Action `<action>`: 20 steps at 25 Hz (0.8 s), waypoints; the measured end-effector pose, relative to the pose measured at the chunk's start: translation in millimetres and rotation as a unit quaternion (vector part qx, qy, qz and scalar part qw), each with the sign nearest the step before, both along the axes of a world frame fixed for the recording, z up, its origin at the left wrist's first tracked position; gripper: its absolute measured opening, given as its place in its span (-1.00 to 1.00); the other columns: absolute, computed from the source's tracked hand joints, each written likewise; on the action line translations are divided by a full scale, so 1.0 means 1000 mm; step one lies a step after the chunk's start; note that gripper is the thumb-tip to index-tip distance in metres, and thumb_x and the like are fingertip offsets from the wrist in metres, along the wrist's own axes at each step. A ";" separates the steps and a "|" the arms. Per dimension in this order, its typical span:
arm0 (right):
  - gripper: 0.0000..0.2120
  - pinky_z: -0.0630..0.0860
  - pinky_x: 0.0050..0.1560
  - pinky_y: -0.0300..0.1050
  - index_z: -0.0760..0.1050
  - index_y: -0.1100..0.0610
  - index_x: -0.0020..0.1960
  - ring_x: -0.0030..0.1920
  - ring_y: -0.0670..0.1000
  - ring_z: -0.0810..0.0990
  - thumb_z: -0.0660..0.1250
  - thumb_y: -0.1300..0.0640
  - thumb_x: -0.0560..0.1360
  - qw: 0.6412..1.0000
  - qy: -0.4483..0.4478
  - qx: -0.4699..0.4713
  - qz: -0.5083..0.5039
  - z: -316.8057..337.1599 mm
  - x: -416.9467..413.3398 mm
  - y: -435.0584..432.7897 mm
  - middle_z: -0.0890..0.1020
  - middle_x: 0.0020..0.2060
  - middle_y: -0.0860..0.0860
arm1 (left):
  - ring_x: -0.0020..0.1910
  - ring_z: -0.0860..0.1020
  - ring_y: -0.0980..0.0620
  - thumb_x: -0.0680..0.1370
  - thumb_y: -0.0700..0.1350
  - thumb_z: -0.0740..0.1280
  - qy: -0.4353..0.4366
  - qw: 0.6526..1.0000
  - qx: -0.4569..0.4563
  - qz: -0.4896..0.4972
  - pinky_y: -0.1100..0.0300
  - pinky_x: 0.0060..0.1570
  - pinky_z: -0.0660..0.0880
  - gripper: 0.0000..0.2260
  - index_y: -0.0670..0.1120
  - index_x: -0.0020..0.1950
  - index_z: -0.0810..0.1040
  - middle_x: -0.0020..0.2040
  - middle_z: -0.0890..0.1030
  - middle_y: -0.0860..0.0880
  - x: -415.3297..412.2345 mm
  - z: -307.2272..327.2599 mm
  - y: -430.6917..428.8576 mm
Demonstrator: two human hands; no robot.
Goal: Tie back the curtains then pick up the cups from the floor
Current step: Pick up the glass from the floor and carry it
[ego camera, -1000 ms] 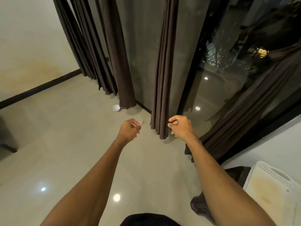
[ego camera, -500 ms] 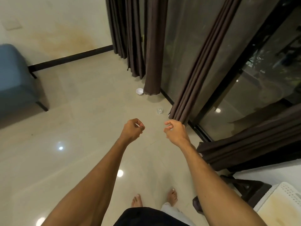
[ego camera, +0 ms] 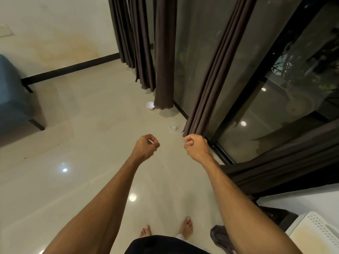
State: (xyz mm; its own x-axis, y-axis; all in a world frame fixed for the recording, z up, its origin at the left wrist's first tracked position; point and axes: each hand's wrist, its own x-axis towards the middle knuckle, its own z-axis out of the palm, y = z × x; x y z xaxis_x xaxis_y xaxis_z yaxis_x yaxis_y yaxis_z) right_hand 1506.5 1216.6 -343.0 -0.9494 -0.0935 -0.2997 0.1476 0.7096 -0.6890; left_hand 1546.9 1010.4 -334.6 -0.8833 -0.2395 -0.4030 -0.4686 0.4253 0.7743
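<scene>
Curtain (ego camera: pixel 207 88) hangs untied, its hem just beyond your right hand (ego camera: pixel 197 149). That hand and your left hand (ego camera: pixel 145 146) are curled into empty fists. Glass cup (ego camera: pixel 173 127) and white cup (ego camera: pixel 150 105) stand on the floor (ego camera: pixel 88 143) beyond.

we see a glossy cream tiled floor (ego camera: pixel 73 180) with round spots of light mirrored in it. at the left a blue upholstered seat (ego camera: pixel 11 99) stands on dark legs, near a cream wall (ego camera: pixel 55 33) with a yellowish stain and a black skirting board (ego camera: pixel 73 67). at the right are dark glass doors (ego camera: pixel 275 116) in black frames, and a white perforated plastic tray (ego camera: pixel 319 233) sits in the lower right corner.
</scene>
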 end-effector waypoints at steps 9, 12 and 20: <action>-0.78 0.62 0.01 -0.06 0.58 0.05 0.12 -0.03 0.05 0.64 0.30 0.20 0.52 1.000 -0.022 0.015 -0.011 -0.019 -0.041 0.039 0.64 -0.01 0.01 | -0.39 0.49 0.03 0.53 -0.19 0.31 0.000 1.000 -0.006 -0.015 0.31 -0.50 0.39 -0.91 -0.18 -0.04 0.57 -0.25 0.60 -0.09 -0.047 0.003 0.032; -0.79 0.60 0.09 0.03 0.58 0.04 0.10 -0.01 0.06 0.64 0.28 0.20 0.50 0.999 -0.036 0.016 -0.007 -0.024 -0.058 0.024 0.64 -0.03 -0.01 | -0.40 0.48 0.03 0.52 -0.20 0.30 -0.006 1.000 0.000 -0.011 0.32 -0.53 0.39 -0.92 -0.17 -0.06 0.57 -0.26 0.60 -0.09 -0.060 -0.002 0.023; -0.78 0.61 0.12 0.07 0.59 0.08 0.12 0.01 0.07 0.65 0.32 0.21 0.50 0.996 -0.074 -0.001 -0.053 -0.042 -0.119 -0.045 0.65 0.00 0.03 | -0.41 0.47 0.03 0.52 -0.23 0.30 -0.048 0.997 -0.002 -0.064 0.36 -0.56 0.36 -0.91 -0.19 -0.04 0.58 -0.26 0.59 -0.10 -0.140 -0.025 -0.050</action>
State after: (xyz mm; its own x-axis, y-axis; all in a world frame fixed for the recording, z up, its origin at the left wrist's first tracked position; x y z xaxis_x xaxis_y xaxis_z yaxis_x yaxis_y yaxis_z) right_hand 1387.7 1171.9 -384.7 -0.8995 0.0040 -0.4370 0.3214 0.6837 -0.6552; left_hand 1407.3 960.2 -359.9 -0.8638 -0.1278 -0.4873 -0.4824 0.4891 0.7267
